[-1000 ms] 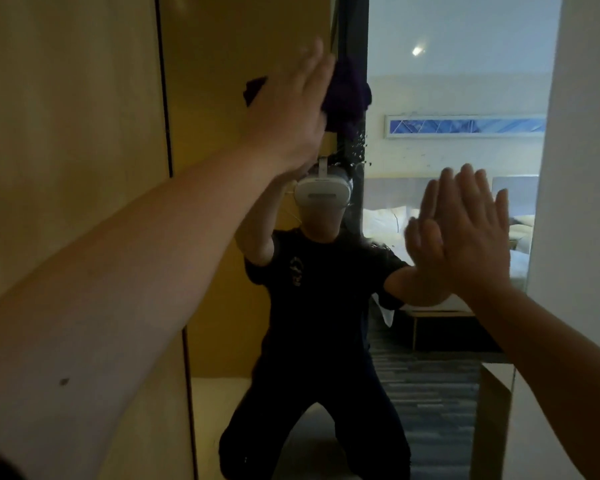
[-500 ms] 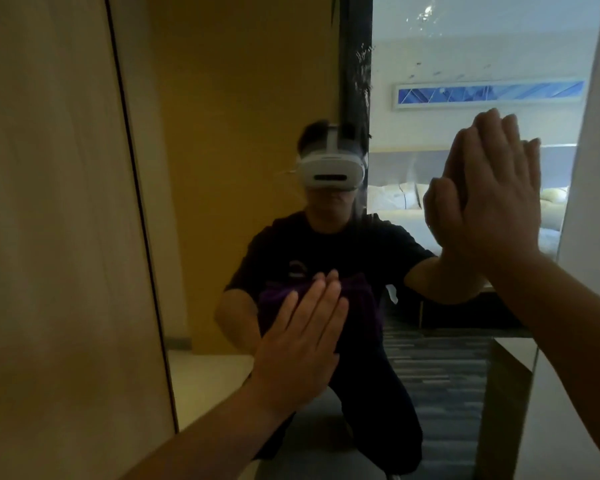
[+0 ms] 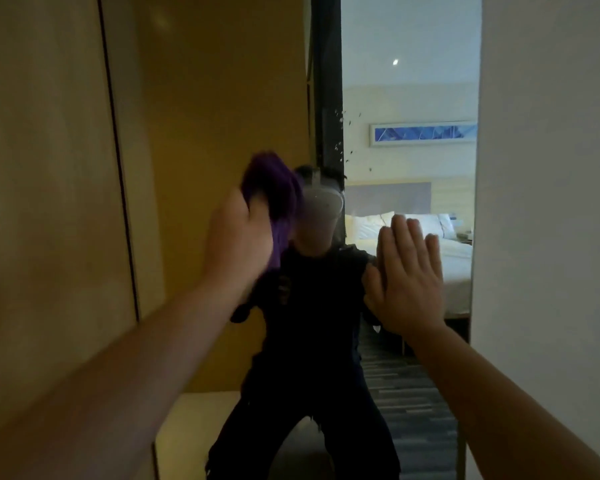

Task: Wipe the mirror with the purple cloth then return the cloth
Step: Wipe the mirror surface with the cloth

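A tall mirror (image 3: 222, 98) fills the middle of the view and reflects a crouching person in dark clothes and a bedroom behind. My left hand (image 3: 238, 233) presses the purple cloth (image 3: 274, 195) against the glass at about head height of the reflection; the cloth is bunched and blurred by motion. My right hand (image 3: 406, 275) lies flat on the mirror to the right, fingers together and pointing up, holding nothing. Small dark specks (image 3: 343, 133) mark the glass above the reflected head.
A wooden panel (image 3: 42, 168) with a dark vertical seam borders the mirror on the left. A pale wall (image 3: 548, 202) borders it on the right. The reflection shows a bed with white pillows (image 3: 430, 230) and a blue picture (image 3: 423, 133).
My left hand with the cloth swept from high on the glass down low, and is now back up at mid height. My right hand stays flat on the mirror.
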